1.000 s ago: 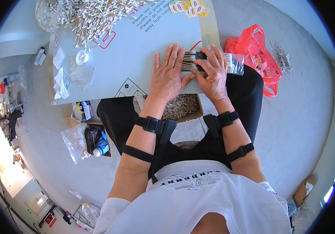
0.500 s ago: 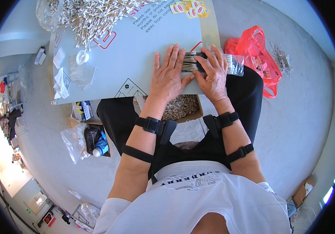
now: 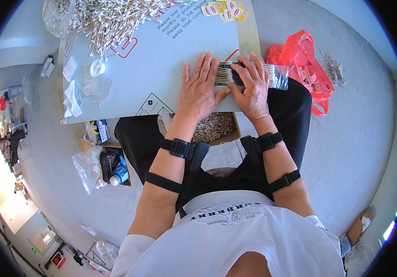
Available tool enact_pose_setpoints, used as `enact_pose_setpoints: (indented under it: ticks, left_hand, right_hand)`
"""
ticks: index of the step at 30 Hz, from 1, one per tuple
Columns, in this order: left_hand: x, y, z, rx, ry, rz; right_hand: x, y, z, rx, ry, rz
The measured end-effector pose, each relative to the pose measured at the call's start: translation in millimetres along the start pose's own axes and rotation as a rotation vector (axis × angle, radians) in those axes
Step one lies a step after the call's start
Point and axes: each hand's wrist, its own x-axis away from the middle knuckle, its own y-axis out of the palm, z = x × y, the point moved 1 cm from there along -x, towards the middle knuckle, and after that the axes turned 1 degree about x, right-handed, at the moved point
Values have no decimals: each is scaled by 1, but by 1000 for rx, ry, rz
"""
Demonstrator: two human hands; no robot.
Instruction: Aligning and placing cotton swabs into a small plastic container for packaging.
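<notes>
A flat pack of cotton swabs (image 3: 224, 75), dark in the middle with pale tips, lies across the right front part of the board. Clear plastic film (image 3: 280, 77) extends from its right end. My left hand (image 3: 200, 90) lies flat and open on the board, its fingertips beside the pack's left end. Spread over the pack is my right hand (image 3: 252, 90), fingers stretched toward the far edge and thumb at the near edge. It presses on the pack from above and hides its middle.
Loose cotton swabs (image 3: 111, 23) pile at the board's far left, with small yellow packets (image 3: 226, 10) at far right. A white round lid (image 3: 97, 68) and folded white paper (image 3: 72, 99) lie left. Beyond the right edge sits a red plastic bag (image 3: 300, 55); below, a swab box (image 3: 226, 137).
Both hands stay nearly in place. Between them, the swabs at the pack's left part now look more evenly spread, and its right end has shifted very slightly left.
</notes>
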Motion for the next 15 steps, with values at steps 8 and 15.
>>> enact_pose_setpoints:
  ticks: [8,15]
  left_hand:
    - [-1,-3,0,15,-8,-10]
    - [2,1,4,23,-20,-8]
  right_hand:
    - [-2,0,2,9,-10,5]
    - [-1,-5,4,-23,-44,2]
